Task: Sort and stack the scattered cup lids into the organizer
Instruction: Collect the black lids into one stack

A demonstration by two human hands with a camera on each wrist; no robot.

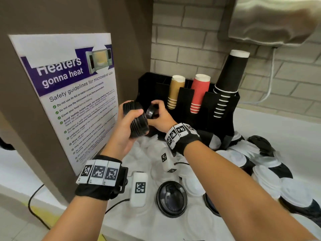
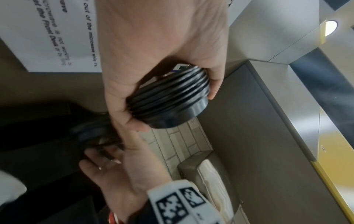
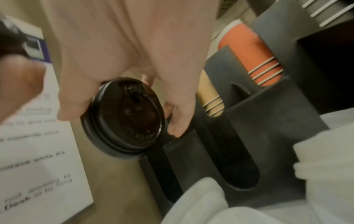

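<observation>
White counter holds loose lids; left hand grips a light, slippery lid stack around its rims, right hand pinches one thin black lid by the edge.

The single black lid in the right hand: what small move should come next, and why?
Probably bring the single black lid onto the end of the stack of black lids. The left hand grips that stack, the right hand holds the lid just beside it, and both match in colour. The organizer slot can follow.
</observation>
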